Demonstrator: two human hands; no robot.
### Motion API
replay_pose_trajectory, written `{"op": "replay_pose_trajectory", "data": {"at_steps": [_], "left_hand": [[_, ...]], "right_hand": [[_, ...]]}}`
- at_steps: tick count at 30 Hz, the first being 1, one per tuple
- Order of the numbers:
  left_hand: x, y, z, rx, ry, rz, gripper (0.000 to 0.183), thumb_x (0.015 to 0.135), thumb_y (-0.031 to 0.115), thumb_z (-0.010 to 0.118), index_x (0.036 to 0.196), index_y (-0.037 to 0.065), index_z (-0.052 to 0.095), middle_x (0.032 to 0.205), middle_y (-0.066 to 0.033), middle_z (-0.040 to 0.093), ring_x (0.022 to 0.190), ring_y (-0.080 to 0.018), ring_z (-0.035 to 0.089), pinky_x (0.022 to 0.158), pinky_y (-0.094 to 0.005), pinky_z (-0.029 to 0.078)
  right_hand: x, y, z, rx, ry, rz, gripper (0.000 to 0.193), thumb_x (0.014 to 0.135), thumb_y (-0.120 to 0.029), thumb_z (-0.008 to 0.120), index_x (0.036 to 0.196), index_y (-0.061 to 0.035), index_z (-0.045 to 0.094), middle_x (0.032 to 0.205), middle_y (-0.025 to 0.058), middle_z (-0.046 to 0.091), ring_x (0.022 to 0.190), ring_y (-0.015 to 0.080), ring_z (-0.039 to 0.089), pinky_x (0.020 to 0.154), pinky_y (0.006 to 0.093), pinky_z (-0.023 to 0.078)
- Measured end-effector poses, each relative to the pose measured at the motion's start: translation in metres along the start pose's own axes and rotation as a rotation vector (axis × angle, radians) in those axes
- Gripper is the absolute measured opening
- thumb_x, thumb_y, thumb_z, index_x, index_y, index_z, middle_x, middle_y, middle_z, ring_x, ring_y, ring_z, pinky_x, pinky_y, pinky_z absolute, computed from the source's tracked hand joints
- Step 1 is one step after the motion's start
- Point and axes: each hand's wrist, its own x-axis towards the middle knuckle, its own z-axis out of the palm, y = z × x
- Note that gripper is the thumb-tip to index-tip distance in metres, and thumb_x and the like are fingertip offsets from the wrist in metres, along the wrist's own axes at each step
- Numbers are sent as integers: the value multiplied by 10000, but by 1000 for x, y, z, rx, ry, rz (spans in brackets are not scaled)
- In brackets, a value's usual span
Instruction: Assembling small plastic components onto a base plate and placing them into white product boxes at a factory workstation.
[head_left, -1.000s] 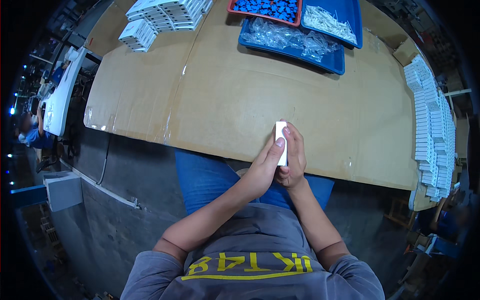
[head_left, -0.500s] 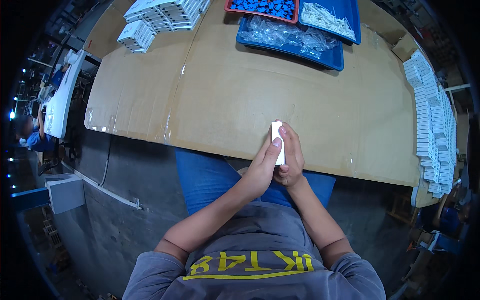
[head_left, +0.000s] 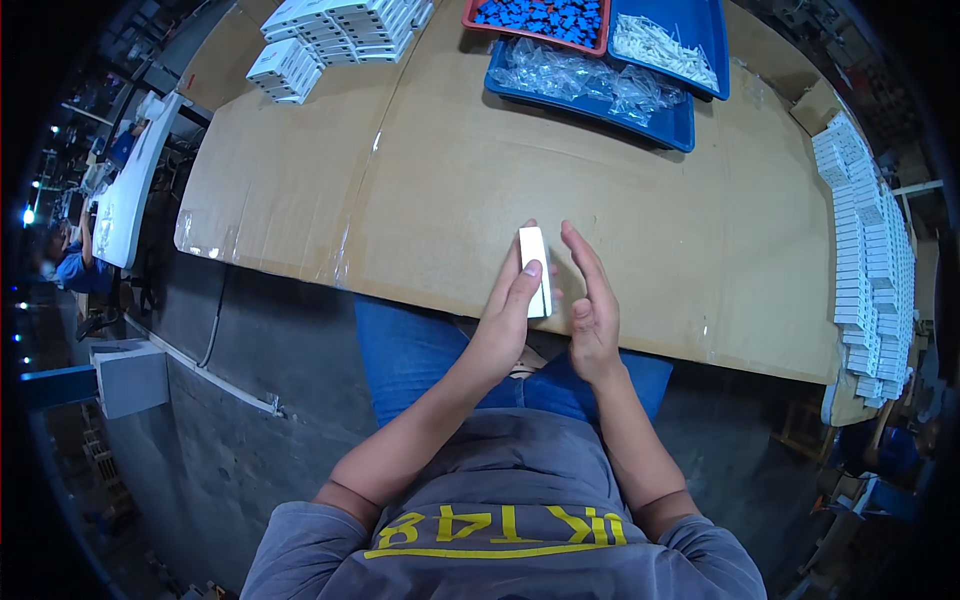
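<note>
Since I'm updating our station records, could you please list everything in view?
White rectangular box: one, white, in left grip.
Stacked flat white boxes: many, white, table's far left and right.
Red plastic tray: one, red, far side, holding small blue pieces.
Near blue plastic tray: one, blue, before red tray, holding clear plastic bags.
Right blue plastic tray: one, blue, beside red tray, holding thin white pieces.
Brown cardboard-covered table: one, brown, in front.
Distant white table: one, white, far left.
Co-worker: at least one, blue sleeve, left edge.
Grey floor: one, grey, below.
Blue trousers: one pair, blue, below table.
Grey shirt: one, grey, bottom.
Left grip: one, bare, around box.
Right grip: one, bare, open, apart from box.
</note>
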Motion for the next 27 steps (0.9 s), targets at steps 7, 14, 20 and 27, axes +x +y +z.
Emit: {"op": "replay_pose_trajectory", "data": {"at_steps": [7,14,20,27], "left_hand": [[-1,-2,-3,249,23,314,604,1116,172,389,1664,36,174,1606,-160,346,1451,-237,367,1217,-359,269],[1,-9,-1,265,84,385,593,1145,243,360,1657,3,183,1630,-179,328,1494,-245,333,1229,-350,248],[-2,-21,-8,271,32,404,673,1132,423,337,1645,3,227,1531,-154,436,1399,-207,429,1182,-335,317],[-4,-25,-6,282,12,435,811,1107,587,344,1638,-10,205,1467,-145,489,1361,-190,464,1166,-337,343]], "right_hand": [[-11,-13,7,19,-128,204,518,1030,-180,644,1498,13,533,1562,240,493,1454,359,486,1190,405,389],[-16,-15,12,-89,-143,127,534,1008,-132,656,1506,10,522,1559,253,496,1420,380,526,1142,420,458],[-18,-7,9,-253,-128,-134,523,1019,-133,627,1476,94,510,1505,318,517,1370,426,560,1094,431,506],[-19,-13,6,-326,-113,-206,498,1021,-100,559,1457,134,505,1455,348,545,1291,440,621,1005,414,567]]}}
